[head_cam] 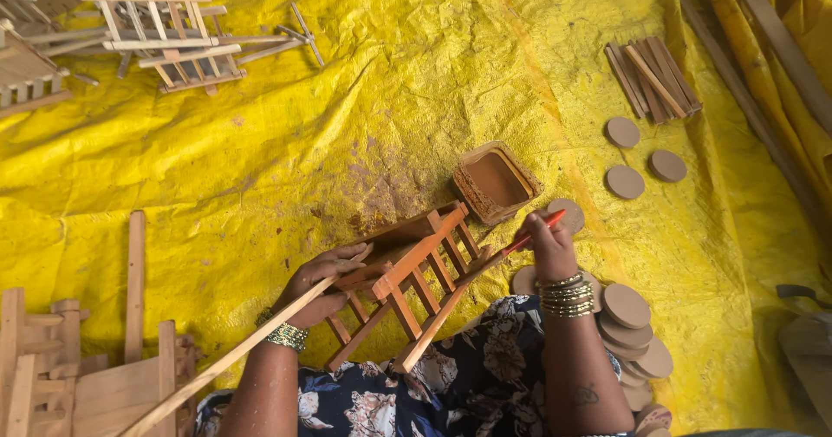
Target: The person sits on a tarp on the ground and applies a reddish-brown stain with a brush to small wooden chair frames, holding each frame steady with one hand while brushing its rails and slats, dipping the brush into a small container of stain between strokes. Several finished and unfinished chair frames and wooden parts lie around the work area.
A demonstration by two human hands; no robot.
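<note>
floor: crumpled yellow tarp (347, 99), brown-stained | edges: bare wooden planks (780, 47) | light: bright, even

wooden frames (52, 376): cut by left edge | brush (530, 234) bristles: hidden behind rack (407, 285)

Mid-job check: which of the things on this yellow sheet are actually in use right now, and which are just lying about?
In use:
left hand holding the small wooden frame
right hand holding a red-handled brush
square tub of brown paint beside the frame

Lying about:
wooden discs on the yellow sheet
bundle of brown sticks
unpainted frames
stacked discs
</note>
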